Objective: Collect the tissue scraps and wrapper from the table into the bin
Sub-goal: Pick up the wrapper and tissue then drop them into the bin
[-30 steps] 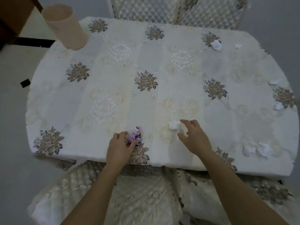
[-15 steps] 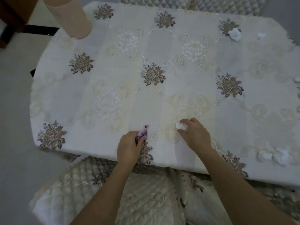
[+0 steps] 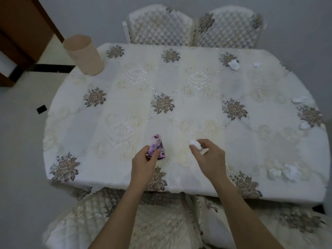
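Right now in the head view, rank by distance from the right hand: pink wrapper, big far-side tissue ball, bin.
1. Pink wrapper, in the left hand, just left of the right hand.
2. Tissue ball, far side, toward the right.
3. Bin, far left corner.

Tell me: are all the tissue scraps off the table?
No, several tissue scraps lie along the right side of the table, while the right hand pinches just one.

On table (image 3: 179,83) far-left corner: bin (image 3: 83,54). Near front edge, centre: wrapper (image 3: 156,147) in left hand (image 3: 143,164), tissue scrap (image 3: 195,143) in right hand (image 3: 210,159) just right of it. Far-right corner: two scraps (image 3: 233,64). Right edge: edge scraps (image 3: 298,100). Near-right: clump (image 3: 283,171). Behind table: chairs (image 3: 194,26).
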